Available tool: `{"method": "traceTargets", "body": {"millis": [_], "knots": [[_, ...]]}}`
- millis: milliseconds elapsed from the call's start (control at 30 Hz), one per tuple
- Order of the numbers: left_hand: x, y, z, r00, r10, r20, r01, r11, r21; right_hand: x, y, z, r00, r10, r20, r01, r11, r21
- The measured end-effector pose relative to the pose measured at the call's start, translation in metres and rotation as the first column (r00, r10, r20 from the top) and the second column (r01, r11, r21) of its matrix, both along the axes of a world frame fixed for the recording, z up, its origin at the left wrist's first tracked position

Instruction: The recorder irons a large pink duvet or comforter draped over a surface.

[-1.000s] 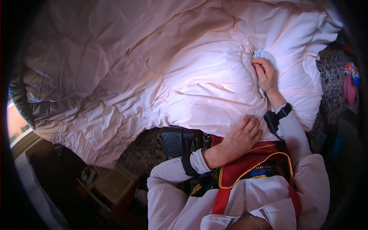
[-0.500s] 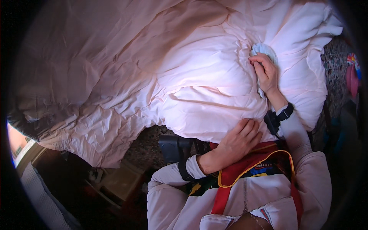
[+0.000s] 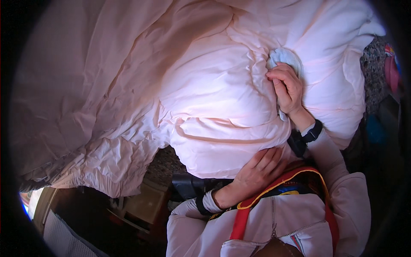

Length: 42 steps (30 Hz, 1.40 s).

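Note:
A large pale pink quilt [image 3: 214, 81] lies in thick folds across my lap and spreads away to the far left. My right hand [image 3: 286, 87] is on the quilt at the right of centre. Its fingers are bent and pinch a gathered seam of the fabric. Under and beyond these fingers shows a pale blue rounded piece of cloth [image 3: 284, 55], partly covered by the hand. Nearer to me, my left hand [image 3: 260, 168] closes over the quilt's near edge, fingers together and curled; its thumb is hidden.
A dark box-like object [image 3: 185, 185] sits below the quilt's near edge. Lower left stands a beige stool-like piece [image 3: 143, 201], beside a grey ribbed surface [image 3: 64, 235]. Speckled floor [image 3: 373, 73] and a pink object [image 3: 391, 73] show at the far right.
Both hands and the quilt's near part have shifted slightly left and toward me in view. The right fingers keep their pinch beside the pale blue cloth.

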State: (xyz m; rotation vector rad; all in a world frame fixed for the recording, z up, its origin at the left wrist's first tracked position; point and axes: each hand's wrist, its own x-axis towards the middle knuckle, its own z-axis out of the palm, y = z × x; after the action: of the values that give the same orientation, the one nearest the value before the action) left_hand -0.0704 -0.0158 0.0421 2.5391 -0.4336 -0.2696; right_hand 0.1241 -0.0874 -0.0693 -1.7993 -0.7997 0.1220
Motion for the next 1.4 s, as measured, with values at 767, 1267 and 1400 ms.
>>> {"method": "traceTargets", "body": {"millis": [767,1267,1400], "knots": [[-0.006,-0.001,-0.002,0.984,-0.071,0.166,0.049,0.99,0.134,-0.003,-0.001,-0.004,0.999,-0.022,-0.048,0.021,1.0,-0.014],[-0.01,-0.003,-0.013,0.958,-0.043,0.283,0.012,0.994,0.11,0.0,-0.003,-0.014,1.0,-0.022,-0.008,0.022,0.999,-0.046],[-0.009,-0.005,-0.013,0.958,-0.045,0.282,0.013,0.993,0.114,0.002,-0.005,-0.016,1.0,-0.012,-0.016,0.012,0.999,-0.047]]}}
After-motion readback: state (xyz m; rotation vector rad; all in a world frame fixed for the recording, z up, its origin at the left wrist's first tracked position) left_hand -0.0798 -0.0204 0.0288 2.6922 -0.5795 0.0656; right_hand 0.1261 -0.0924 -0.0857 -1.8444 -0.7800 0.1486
